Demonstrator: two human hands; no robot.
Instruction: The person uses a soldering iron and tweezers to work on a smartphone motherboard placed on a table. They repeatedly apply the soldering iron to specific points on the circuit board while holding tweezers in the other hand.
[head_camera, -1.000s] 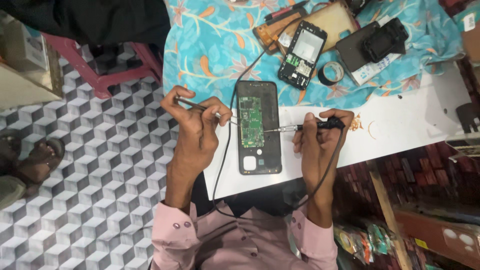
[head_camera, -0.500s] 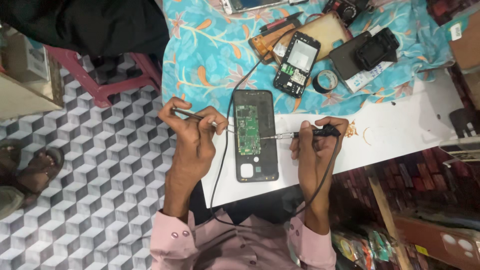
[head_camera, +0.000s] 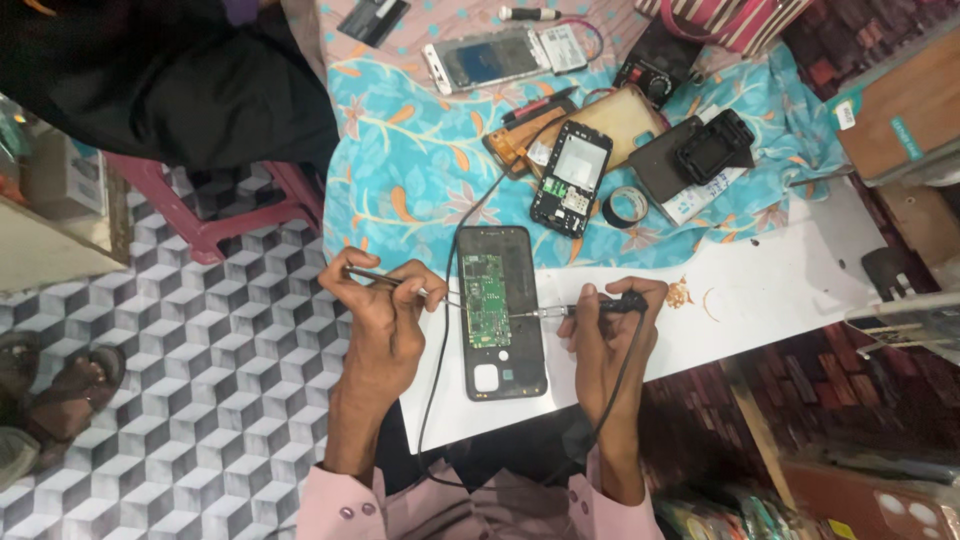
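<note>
The opened phone (head_camera: 498, 311) stays at frame centre, now lower as the view tilts up; left hand (head_camera: 385, 320) still pinches tweezers (head_camera: 385, 281); right hand (head_camera: 607, 335) keeps gripping the soldering iron (head_camera: 590, 306) at its green board (head_camera: 487, 300).

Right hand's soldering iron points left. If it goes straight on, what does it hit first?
Most likely the green circuit board in the opened phone: the right hand aims the soldering iron at its edge. Contact unclear.

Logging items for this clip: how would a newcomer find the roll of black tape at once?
Start at the turquoise flowered cloth over the far part of the white table. Near its front edge lies a small opened phone; the roll of black tape sits just right of it, the only ring-shaped thing there.
</note>
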